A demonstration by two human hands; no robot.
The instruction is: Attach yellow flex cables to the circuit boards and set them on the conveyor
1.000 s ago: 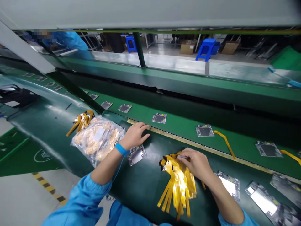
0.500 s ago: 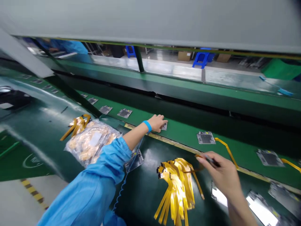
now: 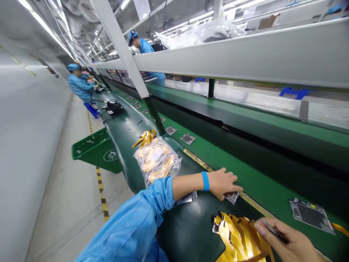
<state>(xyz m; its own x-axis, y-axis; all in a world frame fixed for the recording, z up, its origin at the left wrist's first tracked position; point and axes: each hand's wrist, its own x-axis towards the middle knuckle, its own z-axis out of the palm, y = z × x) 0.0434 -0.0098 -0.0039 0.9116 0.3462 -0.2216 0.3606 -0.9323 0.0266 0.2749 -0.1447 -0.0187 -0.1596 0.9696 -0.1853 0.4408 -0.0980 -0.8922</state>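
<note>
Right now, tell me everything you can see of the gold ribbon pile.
The gold ribbon pile looks glossy and flat, like plastic film, with dark tips along its upper edge. It lies in overlapping strips on the green tabletop, cut off below by the picture's edge. The right hand is at its right side; contact is unclear.

Far left of my fingers [image 3: 233, 188], a pale wall [image 3: 29, 142] borders the grey floor [image 3: 71, 203] with its yellow-and-black tape [image 3: 100, 185]; fluorescent tubes [image 3: 25, 4] glow high above, a blue stool [image 3: 296, 92] stands beyond.
</note>
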